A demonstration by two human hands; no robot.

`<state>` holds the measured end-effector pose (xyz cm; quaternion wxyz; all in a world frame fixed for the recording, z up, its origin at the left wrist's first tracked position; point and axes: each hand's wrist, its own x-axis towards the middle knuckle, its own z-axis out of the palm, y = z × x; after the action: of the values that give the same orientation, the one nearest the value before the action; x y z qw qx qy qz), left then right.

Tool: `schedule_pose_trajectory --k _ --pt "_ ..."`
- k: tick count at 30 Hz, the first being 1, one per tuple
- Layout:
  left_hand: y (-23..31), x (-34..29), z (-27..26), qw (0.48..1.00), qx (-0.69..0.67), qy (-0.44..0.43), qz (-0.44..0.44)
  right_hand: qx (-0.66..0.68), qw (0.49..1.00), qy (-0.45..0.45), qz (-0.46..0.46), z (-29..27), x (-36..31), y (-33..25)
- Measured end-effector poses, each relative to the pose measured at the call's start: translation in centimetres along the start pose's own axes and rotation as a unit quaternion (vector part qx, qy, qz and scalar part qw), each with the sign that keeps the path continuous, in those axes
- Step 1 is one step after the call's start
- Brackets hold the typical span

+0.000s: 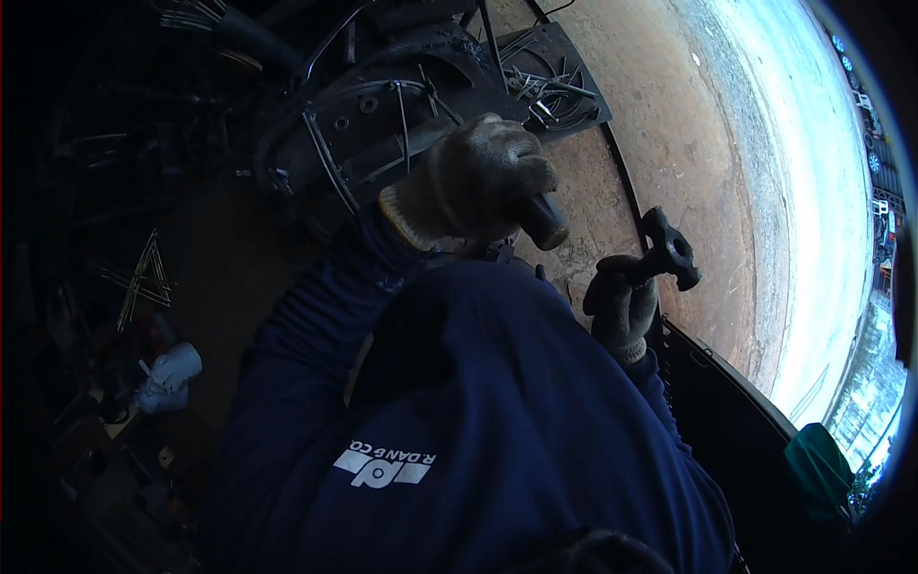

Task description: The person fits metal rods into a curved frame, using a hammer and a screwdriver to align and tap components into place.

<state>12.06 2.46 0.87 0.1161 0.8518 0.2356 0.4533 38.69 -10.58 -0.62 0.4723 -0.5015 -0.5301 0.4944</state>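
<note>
My left hand [488, 177], in a worn knitted glove, is closed around a thick dark cylindrical handle [545, 222] with a yellowish end. The rest of that tool is hidden by the fist, so its kind is unclear. Beyond the hand, a bench carries curved metal rods [330, 161] bent into a frame, with thin straight bars across. In my gloved right hand [622, 304] a hammer [671, 251] is gripped close below its head. The head points up and away from my body, touching nothing.
A dark plate [564, 81] at the far edge holds a pile of short metal rods [540, 91]. On the left floor lie thin rods [145, 282] and a whitish container [172, 368]. A green cloth [818, 464] hangs at the lower right, beside a dark panel [717, 373].
</note>
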Motion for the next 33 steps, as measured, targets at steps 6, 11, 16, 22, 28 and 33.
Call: schedule_pose_trajectory --k 6,11,16,22,28,33 --pt "-0.9 -0.8 -0.4 0.999 0.021 -0.031 -0.032 0.016 1.0 0.013 0.01 0.8 -0.1 0.2" --pt "-1.1 -0.9 -0.2 0.999 0.025 -0.017 -0.018 0.03 0.999 0.0 0.03 0.7 -0.3 0.5" --pt "-1.3 -0.6 -0.4 1.0 0.021 -0.013 -0.017 0.046 0.998 0.013 0.036 0.9 -0.2 0.6" --pt "-1.6 -0.6 -0.2 1.0 0.019 0.004 -0.02 0.066 0.997 -0.027 0.019 0.5 0.1 0.8" --pt "-1.4 -0.5 -0.3 1.0 0.017 0.001 -0.021 0.065 0.996 -0.053 0.004 0.4 0.7 0.7" --pt "-1.8 -0.4 -0.3 1.0 0.01 0.002 -0.019 0.064 0.997 -0.047 0.006 0.6 0.7 0.8"
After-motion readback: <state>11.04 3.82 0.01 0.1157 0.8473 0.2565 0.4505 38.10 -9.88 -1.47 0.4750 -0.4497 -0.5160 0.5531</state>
